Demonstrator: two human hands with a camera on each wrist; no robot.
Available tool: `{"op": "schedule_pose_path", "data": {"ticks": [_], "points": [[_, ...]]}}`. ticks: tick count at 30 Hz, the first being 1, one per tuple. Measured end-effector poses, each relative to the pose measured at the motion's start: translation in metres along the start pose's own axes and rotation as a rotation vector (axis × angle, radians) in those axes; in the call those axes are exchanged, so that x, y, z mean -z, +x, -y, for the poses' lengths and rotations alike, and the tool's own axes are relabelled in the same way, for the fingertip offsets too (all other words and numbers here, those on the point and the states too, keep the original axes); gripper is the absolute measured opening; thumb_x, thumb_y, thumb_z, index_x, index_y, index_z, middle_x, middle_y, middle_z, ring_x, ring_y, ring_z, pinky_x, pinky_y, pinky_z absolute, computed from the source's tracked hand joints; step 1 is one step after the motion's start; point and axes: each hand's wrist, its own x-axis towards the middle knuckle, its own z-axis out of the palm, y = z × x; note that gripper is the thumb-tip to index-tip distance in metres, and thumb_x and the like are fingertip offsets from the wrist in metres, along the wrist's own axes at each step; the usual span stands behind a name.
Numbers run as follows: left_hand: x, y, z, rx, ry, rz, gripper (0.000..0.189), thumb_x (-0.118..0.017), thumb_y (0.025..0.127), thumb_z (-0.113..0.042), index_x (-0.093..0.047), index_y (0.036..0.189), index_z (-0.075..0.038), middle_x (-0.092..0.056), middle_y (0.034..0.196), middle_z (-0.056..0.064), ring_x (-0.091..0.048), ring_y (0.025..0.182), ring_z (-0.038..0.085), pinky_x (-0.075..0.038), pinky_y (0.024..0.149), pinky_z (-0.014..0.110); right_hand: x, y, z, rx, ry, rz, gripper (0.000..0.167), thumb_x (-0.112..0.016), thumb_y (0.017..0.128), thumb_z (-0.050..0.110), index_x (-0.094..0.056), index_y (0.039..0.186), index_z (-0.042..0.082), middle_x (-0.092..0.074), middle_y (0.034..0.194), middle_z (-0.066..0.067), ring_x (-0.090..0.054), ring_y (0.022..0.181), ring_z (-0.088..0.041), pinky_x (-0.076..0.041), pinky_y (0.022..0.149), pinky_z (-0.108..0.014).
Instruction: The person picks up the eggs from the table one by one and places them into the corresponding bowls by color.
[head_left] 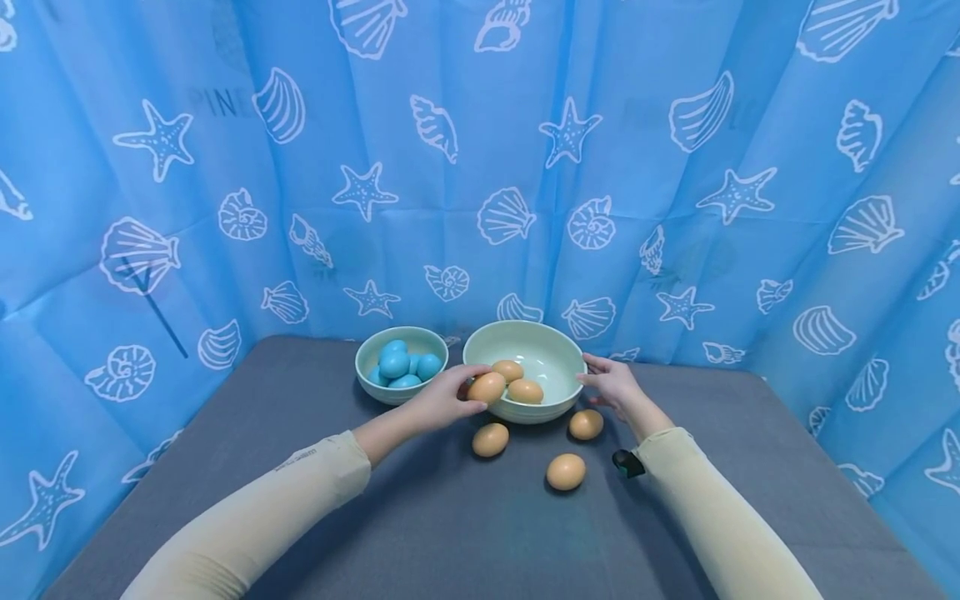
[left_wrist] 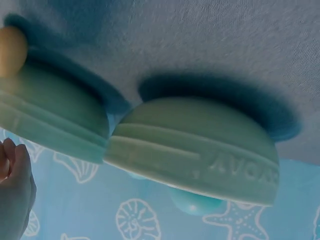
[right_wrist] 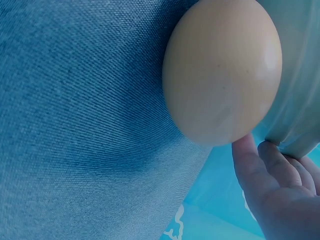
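A large pale green bowl [head_left: 551, 354] stands near the back of the table with two brown eggs [head_left: 525, 392] inside. My left hand [head_left: 450, 398] holds another brown egg [head_left: 486, 388] between thumb and fingers, right at the bowl's front left rim. My right hand [head_left: 618, 387] holds the right rim of the same bowl. In the right wrist view, its fingertips meet the bowl's wall [right_wrist: 300, 95], beside a brown egg [right_wrist: 222, 72] on the table. The left wrist view catches only part of the left hand [left_wrist: 17, 187], at its left edge.
Left of the large bowl stands a smaller green bowl [head_left: 363, 375] with several blue eggs [head_left: 394, 364]. Brown eggs lie on the grey tablecloth [head_left: 420, 533] in front: one left [head_left: 491, 440], one nearer [head_left: 566, 472]. A blue shell-patterned curtain [head_left: 480, 167] hangs behind the table.
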Motion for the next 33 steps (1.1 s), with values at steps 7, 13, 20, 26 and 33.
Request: {"op": "schedule_pose_path", "data": {"ticks": [7,13,20,26,33], "points": [[-0.001,0.018,0.001,-0.002,0.011,-0.003,0.055,-0.071,0.089,-0.006,-0.051,0.140,-0.003,-0.057,0.132,0.012,-0.057,0.104,0.024,-0.052,0.088,0.038,0.000,-0.001,0.001,0.002,-0.020,0.005,0.058,-0.051,0.102,0.010,-0.026,0.153,0.006,-0.025,0.156,-0.018,-0.039,0.134,-0.035,-0.049,0.091,-0.045],[-0.003,0.034,0.002,0.023,-0.005,-0.019,0.055,-0.071,0.088,-0.001,-0.051,0.139,-0.002,-0.057,0.133,0.013,-0.057,0.105,0.027,-0.052,0.086,0.036,0.000,0.000,0.001,-0.002,-0.016,0.001,0.058,-0.051,0.102,0.010,-0.026,0.153,0.006,-0.024,0.157,-0.018,-0.037,0.136,-0.036,-0.048,0.094,-0.046],[-0.005,0.049,0.002,0.031,0.027,0.013,0.056,-0.070,0.088,-0.001,-0.050,0.141,-0.001,-0.056,0.135,0.014,-0.059,0.108,0.028,-0.053,0.087,0.035,0.002,-0.001,0.000,0.007,-0.015,0.001,0.058,-0.052,0.101,0.009,-0.026,0.153,0.006,-0.022,0.157,-0.018,-0.034,0.138,-0.037,-0.049,0.092,-0.045],[-0.007,0.059,0.002,0.014,0.057,0.042,0.057,-0.070,0.088,0.000,-0.049,0.141,0.001,-0.053,0.138,0.016,-0.058,0.110,0.031,-0.052,0.090,0.035,0.002,-0.002,-0.001,0.017,-0.016,0.008,0.059,-0.052,0.101,0.009,-0.025,0.153,0.005,-0.021,0.157,-0.019,-0.032,0.138,-0.037,-0.049,0.092,-0.045],[-0.009,0.067,0.006,-0.007,0.050,0.077,0.057,-0.070,0.088,0.002,-0.048,0.140,0.003,-0.052,0.138,0.018,-0.057,0.115,0.031,-0.051,0.093,0.034,0.002,-0.001,-0.001,0.007,-0.009,0.008,0.059,-0.052,0.101,0.009,-0.025,0.153,0.005,-0.021,0.158,-0.018,-0.032,0.139,-0.037,-0.049,0.092,-0.046]]}}
